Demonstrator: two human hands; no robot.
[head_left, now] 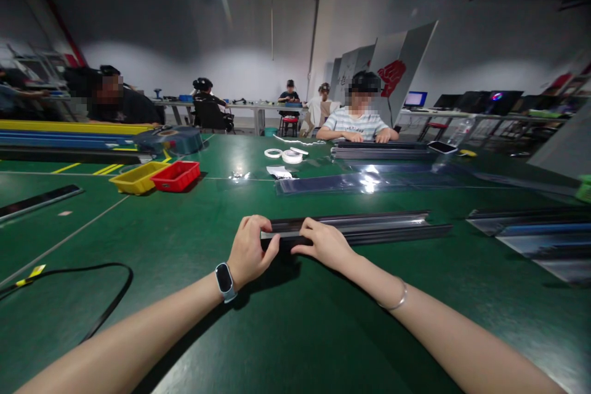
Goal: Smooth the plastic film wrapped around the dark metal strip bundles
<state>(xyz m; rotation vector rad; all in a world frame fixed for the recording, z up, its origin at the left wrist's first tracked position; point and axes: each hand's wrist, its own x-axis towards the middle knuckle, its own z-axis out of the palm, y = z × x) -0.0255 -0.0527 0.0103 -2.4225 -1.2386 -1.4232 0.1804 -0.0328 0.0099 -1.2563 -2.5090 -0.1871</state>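
A long black channel-shaped profile (383, 228) lies crosswise on the green table, its inner trough shiny and pale. My left hand (252, 246), with a band on the wrist, grips its left end between thumb and fingers. Just to the right, my right hand (325, 245) has its fingers over the profile's top and its thumb on the near side. A pale strip shows in the trough between both hands; whether it is separate from the profile I cannot tell.
Yellow (138, 178) and red (176, 176) bins stand left. Beyond the profile are white tape rolls (292, 157) and clear plastic sheets (323, 183). More profiles (535, 240) lie right. A black strap (111, 266) lies near left. A co-worker (360, 114) sits across the table.
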